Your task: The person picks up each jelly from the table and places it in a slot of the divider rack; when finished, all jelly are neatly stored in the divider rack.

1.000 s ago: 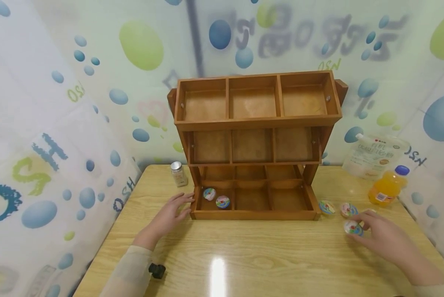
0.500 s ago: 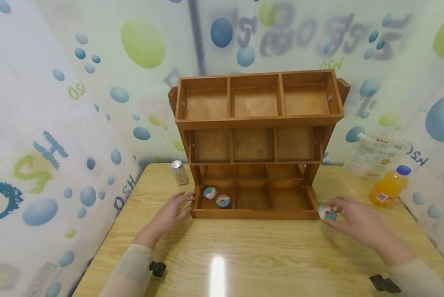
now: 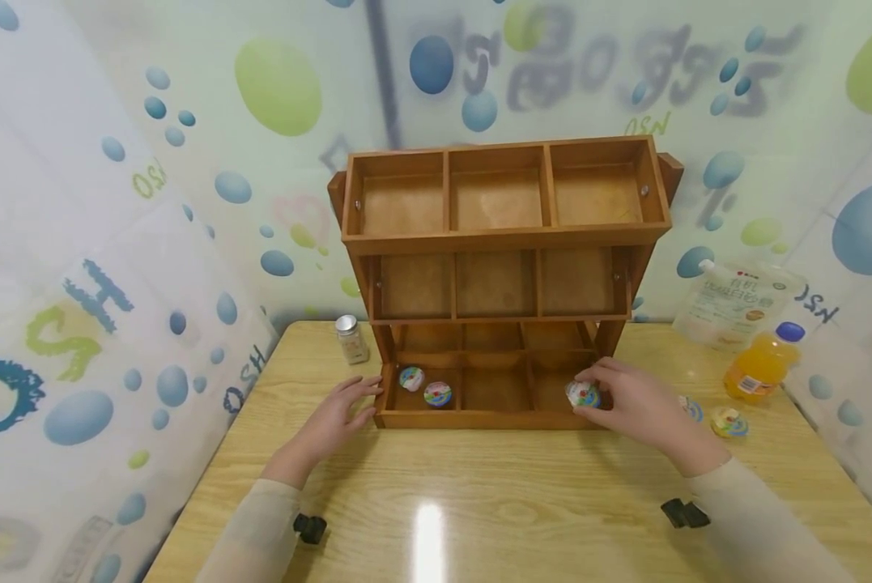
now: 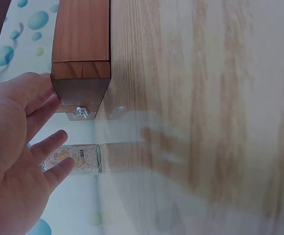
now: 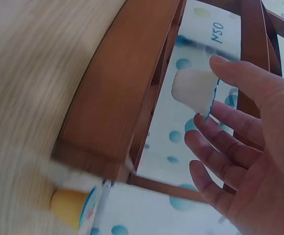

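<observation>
My right hand (image 3: 640, 413) pinches a small white jelly cup (image 3: 584, 395) by its rim, over the bottom right compartment of the wooden rack (image 3: 501, 421). In the right wrist view the pale cup body (image 5: 193, 90) hangs between thumb and fingertips, its printed lid turned toward the palm. My left hand (image 3: 329, 421) touches the rack's lower left end, fingers spread, and the left wrist view shows its fingertips against the wood (image 4: 80, 71). Two jelly cups, one white (image 3: 410, 378) and one pink (image 3: 438, 394), lie in the bottom left compartment.
Right of the rack lie a yellow jelly cup (image 3: 729, 422) and another cup (image 3: 691, 407) partly behind my hand. An orange juice bottle (image 3: 762, 364) and a white pouch (image 3: 738, 306) stand behind them. A glass jar (image 3: 351, 340) stands left of the rack.
My right hand has carried the white jelly cup leftward from the table at the right to over the bottom right compartment. The left hand stays in place at the rack's end.
</observation>
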A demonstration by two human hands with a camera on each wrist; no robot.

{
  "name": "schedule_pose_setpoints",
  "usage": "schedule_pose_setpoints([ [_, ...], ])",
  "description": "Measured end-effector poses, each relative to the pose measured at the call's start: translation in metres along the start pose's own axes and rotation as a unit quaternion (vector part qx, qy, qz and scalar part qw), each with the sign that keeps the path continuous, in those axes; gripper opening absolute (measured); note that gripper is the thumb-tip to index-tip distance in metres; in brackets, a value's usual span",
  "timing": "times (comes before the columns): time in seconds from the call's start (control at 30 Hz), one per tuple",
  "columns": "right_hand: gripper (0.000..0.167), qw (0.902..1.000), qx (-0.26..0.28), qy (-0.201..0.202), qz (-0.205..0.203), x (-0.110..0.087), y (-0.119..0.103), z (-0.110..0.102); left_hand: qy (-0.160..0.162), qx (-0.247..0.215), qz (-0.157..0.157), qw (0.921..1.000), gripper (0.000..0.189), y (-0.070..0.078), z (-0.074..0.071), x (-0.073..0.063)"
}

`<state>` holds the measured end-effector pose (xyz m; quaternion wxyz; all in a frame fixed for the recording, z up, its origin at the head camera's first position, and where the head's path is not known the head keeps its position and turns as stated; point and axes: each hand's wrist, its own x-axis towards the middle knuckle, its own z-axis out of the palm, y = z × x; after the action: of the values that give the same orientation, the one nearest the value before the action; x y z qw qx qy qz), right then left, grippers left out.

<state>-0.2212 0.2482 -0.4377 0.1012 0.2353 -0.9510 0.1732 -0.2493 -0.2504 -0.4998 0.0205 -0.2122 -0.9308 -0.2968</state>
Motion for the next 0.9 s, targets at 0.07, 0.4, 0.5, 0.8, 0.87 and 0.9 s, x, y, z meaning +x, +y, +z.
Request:
schedule_pose_setpoints([
  [0.07, 0.041, 1.0, 0.006, -0.007, 0.0, 0.008, -0.003, 0.004, 0.0, 0.001, 0.001, 1.0, 0.037, 0.0, 0.0, 0.0],
  [0.4, 0.045, 0.9986, 0.046, -0.027, -0.002, 0.049, -0.018, 0.025, 0.0, -0.003, 0.004, 1.0, 0.038, -0.001, -0.001, -0.001],
  [0.5, 0.043, 0.9978, 0.063, -0.02, -0.007, 0.059, -0.022, 0.034, 0.0, -0.004, 0.004, 1.0, 0.038, -0.002, 0.0, -0.001],
  [0.8, 0.042, 0.9951, 0.095, -0.014, -0.022, 0.089, -0.039, 0.057, 0.005, -0.001, 0.005, 1.0, 0.038, -0.001, 0.0, 0.0],
  [0.87, 0.042, 0.9953, 0.092, -0.016, -0.026, 0.096, -0.043, 0.063, 0.004, -0.002, 0.004, 1.0, 0.038, 0.0, 0.0, -0.001],
  [0.9, 0.042, 0.9955, 0.09, -0.017, -0.027, 0.099, -0.045, 0.066, 0.004, -0.002, 0.003, 1.0, 0.038, 0.0, 0.0, -0.001],
])
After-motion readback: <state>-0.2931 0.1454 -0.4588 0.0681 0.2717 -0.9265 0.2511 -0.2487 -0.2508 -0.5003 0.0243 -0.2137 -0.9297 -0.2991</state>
